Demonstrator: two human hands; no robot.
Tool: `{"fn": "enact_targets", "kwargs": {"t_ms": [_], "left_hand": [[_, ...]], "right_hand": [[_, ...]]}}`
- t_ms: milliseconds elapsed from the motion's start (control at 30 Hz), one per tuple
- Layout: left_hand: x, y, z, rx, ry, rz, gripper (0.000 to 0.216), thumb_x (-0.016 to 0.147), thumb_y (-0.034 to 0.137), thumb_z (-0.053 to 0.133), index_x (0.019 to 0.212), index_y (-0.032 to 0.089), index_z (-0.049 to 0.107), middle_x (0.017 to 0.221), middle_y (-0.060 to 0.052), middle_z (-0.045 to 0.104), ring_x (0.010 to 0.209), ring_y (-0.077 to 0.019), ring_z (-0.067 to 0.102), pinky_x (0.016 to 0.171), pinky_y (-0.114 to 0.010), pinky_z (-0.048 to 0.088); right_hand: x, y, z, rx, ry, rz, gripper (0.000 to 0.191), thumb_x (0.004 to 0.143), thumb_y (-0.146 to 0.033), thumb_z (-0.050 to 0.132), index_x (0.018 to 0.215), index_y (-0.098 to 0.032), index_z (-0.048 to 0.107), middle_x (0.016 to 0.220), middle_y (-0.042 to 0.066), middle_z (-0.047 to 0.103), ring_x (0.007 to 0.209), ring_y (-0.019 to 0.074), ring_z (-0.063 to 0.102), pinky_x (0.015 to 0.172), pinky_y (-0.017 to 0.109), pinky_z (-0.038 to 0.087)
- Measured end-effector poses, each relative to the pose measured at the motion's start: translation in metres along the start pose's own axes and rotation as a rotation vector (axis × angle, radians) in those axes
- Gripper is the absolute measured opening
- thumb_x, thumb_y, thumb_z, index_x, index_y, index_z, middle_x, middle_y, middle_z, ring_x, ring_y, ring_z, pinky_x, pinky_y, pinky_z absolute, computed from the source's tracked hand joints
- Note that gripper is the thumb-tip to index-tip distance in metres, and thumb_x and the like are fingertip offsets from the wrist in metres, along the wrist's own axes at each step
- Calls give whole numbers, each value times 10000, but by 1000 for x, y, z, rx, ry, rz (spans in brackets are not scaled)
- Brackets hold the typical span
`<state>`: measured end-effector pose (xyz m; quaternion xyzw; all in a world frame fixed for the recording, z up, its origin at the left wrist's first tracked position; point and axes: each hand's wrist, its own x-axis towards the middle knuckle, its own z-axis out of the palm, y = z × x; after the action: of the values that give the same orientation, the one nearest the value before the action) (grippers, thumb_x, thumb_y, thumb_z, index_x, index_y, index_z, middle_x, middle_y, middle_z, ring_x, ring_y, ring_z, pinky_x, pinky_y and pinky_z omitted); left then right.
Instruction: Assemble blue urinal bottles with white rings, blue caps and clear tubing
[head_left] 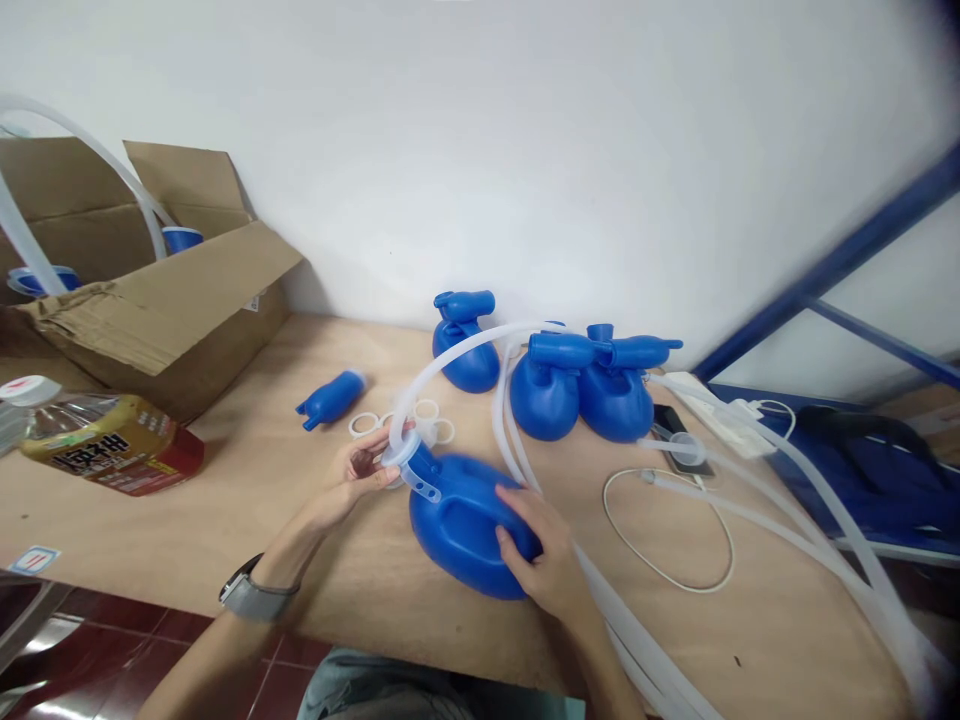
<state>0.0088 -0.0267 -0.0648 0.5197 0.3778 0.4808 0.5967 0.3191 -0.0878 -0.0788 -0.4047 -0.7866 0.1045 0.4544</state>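
A blue plastic urinal bottle (461,540) lies on its side near the table's front edge. My right hand (536,545) is wrapped round its rounded base end. At the neck, my left hand (371,470) grips the translucent white cap (409,450), which sits on or against the mouth; how firmly it is seated I cannot tell. A perforated strap (424,487) hangs from the cap across the neck. Out of the cap a clear hose (442,365) arches up and back to the right. White rings (365,425) lie just beyond my left hand.
Several blue bottles (466,360) with funnel-like pieces stand by the wall. A loose blue piece (331,400) lies left of centre. An open carton (172,300) and a drink bottle (124,445) are at left; hoses (787,510), a phone (679,440) and a cable (660,580) at right.
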Motion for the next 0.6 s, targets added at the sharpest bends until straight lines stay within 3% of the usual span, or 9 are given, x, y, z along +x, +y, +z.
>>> {"fn": "enact_targets", "kwargs": {"t_ms": [167, 333, 500, 600], "left_hand": [[-4, 20, 16, 28, 106, -60, 686, 753, 407, 953, 1383, 236, 743, 1489, -153, 680, 1445, -413, 575, 1149, -478, 547], [-4, 15, 36, 75, 291, -54, 761, 728, 515, 942, 1367, 167, 718, 1474, -191, 681, 1459, -436, 554, 1116, -509, 571], [-3, -2, 45, 148, 384, 39, 792, 821, 558, 855, 1478, 197, 598, 1506, -194, 651, 1458, -426, 559, 1044, -489, 617], [-8, -3, 48, 379, 439, 274, 782, 936, 434, 779, 1624, 306, 431, 1647, -147, 513, 1506, -387, 511, 1128, -540, 557]], "right_hand": [[1, -1, -1, 3, 8, 5, 475, 967, -151, 623, 1425, -276, 644, 1188, 72, 793, 1114, 255, 774, 1082, 462, 614], [1, -1, 0, -2, 11, 13, 488, 964, -150, 623, 1437, -270, 639, 1200, 77, 789, 1099, 254, 772, 1074, 465, 615], [0, -3, 0, -27, 23, 13, 499, 965, -169, 622, 1453, -272, 638, 1199, 80, 790, 1088, 263, 776, 1078, 479, 613], [1, -4, -1, -25, 24, 20, 507, 972, -175, 613, 1468, -276, 630, 1195, 84, 791, 1091, 272, 777, 1071, 485, 616]]}}
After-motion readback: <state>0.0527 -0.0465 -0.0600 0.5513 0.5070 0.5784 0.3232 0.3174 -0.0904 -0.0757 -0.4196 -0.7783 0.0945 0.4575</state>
